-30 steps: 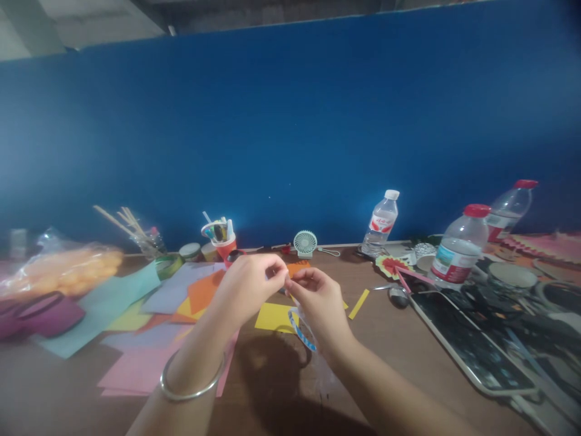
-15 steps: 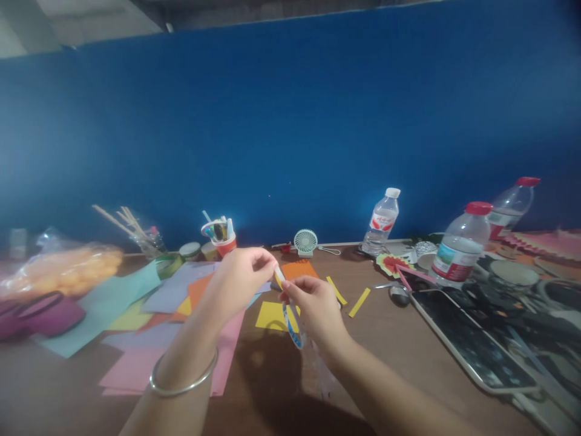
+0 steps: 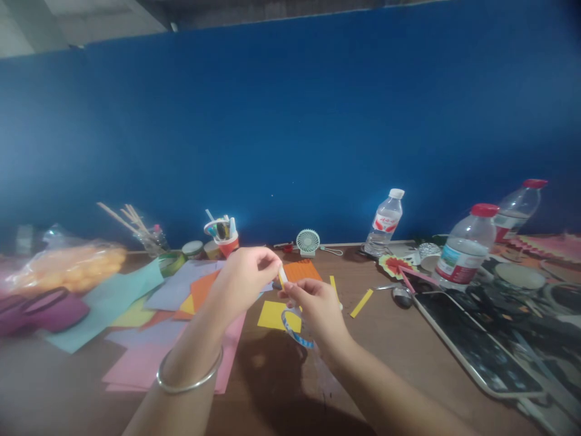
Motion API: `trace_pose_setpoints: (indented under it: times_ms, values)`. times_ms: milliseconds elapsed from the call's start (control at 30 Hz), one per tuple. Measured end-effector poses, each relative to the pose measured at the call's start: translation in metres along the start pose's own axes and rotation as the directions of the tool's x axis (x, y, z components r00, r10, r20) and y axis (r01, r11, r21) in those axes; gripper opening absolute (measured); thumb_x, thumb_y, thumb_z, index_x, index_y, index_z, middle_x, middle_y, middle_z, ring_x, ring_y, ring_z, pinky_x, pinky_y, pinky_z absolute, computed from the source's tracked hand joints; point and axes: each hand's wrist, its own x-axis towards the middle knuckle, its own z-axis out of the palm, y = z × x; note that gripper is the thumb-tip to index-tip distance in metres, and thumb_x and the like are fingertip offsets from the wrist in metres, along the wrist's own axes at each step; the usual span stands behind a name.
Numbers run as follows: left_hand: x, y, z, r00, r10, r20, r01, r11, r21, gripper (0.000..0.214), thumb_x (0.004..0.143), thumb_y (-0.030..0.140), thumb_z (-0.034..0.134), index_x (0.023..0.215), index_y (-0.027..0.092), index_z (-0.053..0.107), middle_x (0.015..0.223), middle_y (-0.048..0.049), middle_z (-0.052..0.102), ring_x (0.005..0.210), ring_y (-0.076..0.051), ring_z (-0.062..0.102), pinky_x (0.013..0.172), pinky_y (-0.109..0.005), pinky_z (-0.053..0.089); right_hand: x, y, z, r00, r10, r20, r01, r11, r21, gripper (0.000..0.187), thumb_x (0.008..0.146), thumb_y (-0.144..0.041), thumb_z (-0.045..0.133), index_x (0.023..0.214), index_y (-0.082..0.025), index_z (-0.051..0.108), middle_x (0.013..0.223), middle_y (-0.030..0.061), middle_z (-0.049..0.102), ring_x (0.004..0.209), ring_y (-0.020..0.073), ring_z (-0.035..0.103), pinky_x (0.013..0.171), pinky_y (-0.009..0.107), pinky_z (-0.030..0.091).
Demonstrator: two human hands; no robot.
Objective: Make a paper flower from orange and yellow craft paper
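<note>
At left, pink, lilac and orange paper sheets (image 3: 140, 363) lie overlapping, presumably within easy reach. Right of them, the left hand (image 3: 245, 275) pinches the far end of a narrow yellow-and-white strip (image 3: 282, 276), apparently to steady it above the brown table (image 3: 399, 345); beside a dangling blue-and-white ring (image 3: 303, 343), the right hand (image 3: 320, 309) clamps the near end.

The ring (image 3: 294, 336) is blue (patterned with white).

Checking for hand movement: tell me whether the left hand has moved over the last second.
Yes: the left hand moved slightly left, judged against the small fan.
</note>
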Motion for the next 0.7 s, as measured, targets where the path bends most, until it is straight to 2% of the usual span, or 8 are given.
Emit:
trace_pose_setpoints:
  times_ms: [333,600,700]
  values:
    - [0.0,0.0048,-0.0028,0.999,-0.018,0.038,0.02,0.999,-0.045,0.019,0.075,0.028,0.047,0.065,0.02,0.06,0.06,0.0031,0.063,0.052,-0.011,0.049,0.048,-0.022,0.033,0.0022,0.0017,-0.0025,1.0,-0.003,-0.023,0.003,1.0,0.001,0.024,0.065,-0.031,0.062,0.049,-0.014,0.057,0.058,0.0041,0.064,0.053,0.0125,0.051,0.053,0.024,0.034]
    - [0.0008,0.0022,-0.0011,0.999,-0.011,0.042,0.014,0.998,-0.066,0.02,0.075,0.029,0.047,0.064,0.019,0.061,0.062,0.0016,0.064,0.054,-0.012,0.051,0.05,-0.023,0.035,0.0025,0.0008,-0.0032,0.998,-0.033,-0.045,0.03,0.998,-0.06,0.022,0.062,-0.033,0.061,0.05,-0.014,0.059,0.045,-0.002,0.051,0.045,0.0095,0.04,0.048,0.024,0.029]
    - [0.0005,0.002,-0.0009,0.999,-0.008,0.033,0.01,0.998,-0.065,0.02,0.074,0.029,0.048,0.065,0.018,0.061,0.061,0.0013,0.062,0.053,-0.012,0.05,0.049,-0.023,0.034,0.0031,0.0015,-0.0035,0.998,-0.047,-0.052,0.044,0.997,-0.066,0.023,0.062,-0.033,0.061,0.05,-0.014,0.059,0.046,-0.0011,0.052,0.045,0.0097,0.041,0.048,0.024,0.029]
